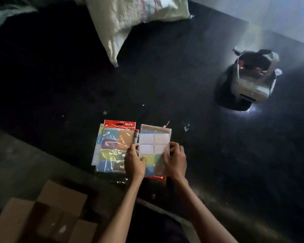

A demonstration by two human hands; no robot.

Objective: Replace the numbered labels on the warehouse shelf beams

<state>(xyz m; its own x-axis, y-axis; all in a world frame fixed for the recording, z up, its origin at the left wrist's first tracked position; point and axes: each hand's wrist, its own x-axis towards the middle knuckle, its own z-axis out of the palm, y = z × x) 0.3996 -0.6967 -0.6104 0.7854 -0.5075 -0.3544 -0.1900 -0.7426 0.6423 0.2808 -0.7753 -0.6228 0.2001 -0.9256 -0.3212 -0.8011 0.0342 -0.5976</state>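
Two bare arms come up from the bottom of the picture; no sleeves cover them, from the wrists down to where the picture ends; the left hand has no glove, and no ring or watch can be seen on it; the right hand is bare too, with nothing on the wrist; the fingers are short and rounded at the tips; the light is dim, so small marks cannot be made out.

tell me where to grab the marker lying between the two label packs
Probably by the capped upper end of the marker, coming from above: it lies flat in the narrow gap, and the left hand covers its lower end.
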